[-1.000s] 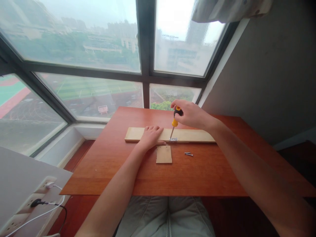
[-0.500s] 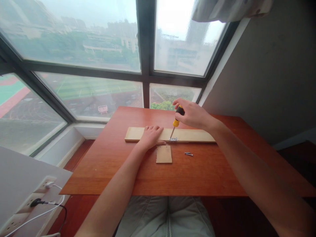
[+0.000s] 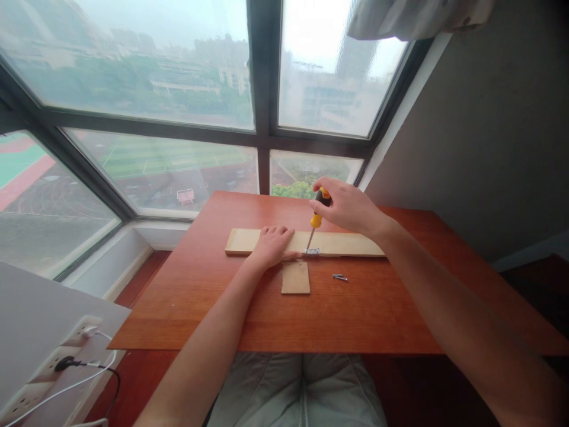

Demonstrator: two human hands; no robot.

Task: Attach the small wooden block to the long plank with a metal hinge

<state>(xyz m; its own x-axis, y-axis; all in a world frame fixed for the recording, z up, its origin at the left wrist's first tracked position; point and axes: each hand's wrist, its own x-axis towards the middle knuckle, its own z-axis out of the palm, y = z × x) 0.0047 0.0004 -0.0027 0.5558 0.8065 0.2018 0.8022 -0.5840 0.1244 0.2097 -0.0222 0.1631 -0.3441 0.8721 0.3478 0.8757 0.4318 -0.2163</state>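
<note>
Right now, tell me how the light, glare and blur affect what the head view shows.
Head view: daylight glares white through the grey-framed window, outdoor scenery looks hazy, the slanted grey wall sits in shade; wide-angle stretch at the edges; the yellow-and-black screwdriver reads clearly, but the small silver metal bracket is too small for detail.

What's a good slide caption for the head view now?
Right hand angles a yellow-and-black screwdriver onto a metal hinge-like bracket; left hand rests on the pale board.
</note>
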